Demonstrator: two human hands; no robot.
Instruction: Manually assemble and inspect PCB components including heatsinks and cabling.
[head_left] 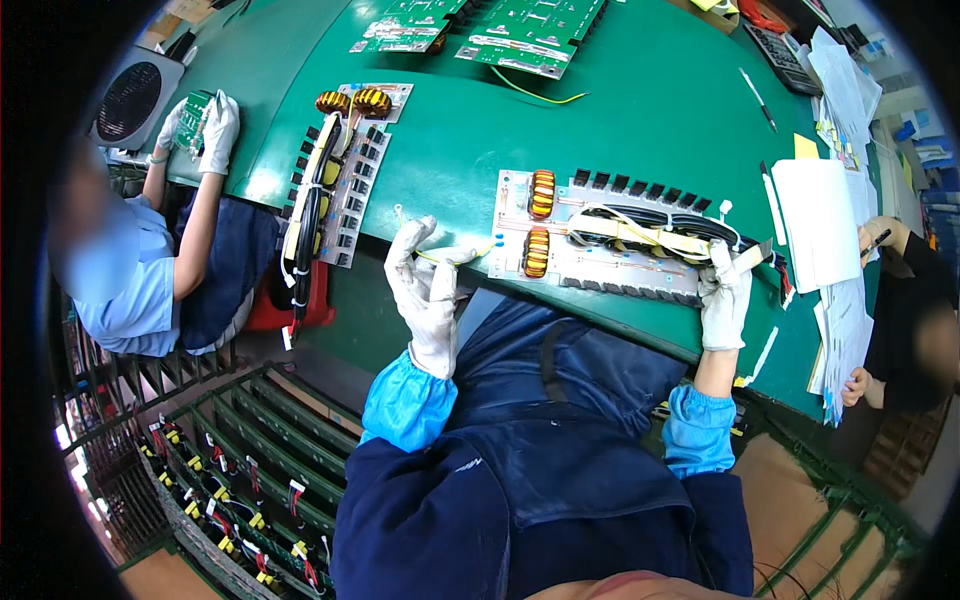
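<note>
In front of me, a circuit board (pixel 515 262) lies at the near edge of the green table. It carries two copper-wound ring coils (pixel 537 252), rows of black components and a bundle of black and white cables (pixel 640 228) tied lengthwise. From its left end runs a yellow-green wire (pixel 482 249) tipped with a small ring terminal. My left hand (pixel 425 300), in a white glove, pinches this wire off the board's left side, the terminal sticking up past the fingers. At the board's right end, my gloved right hand (pixel 724 305) grips the edge beside the cables.
A similar board (pixel 345 215) lies to the left; green boards (pixel 525 45) sit at the back. Papers (pixel 815 230), a pen (pixel 758 100) and a calculator (pixel 780 58) occupy the right. One co-worker (pixel 130 270) handles a small board at left; another person (pixel 910 310) sits at right. A green rack (pixel 250 470) stands lower left.
</note>
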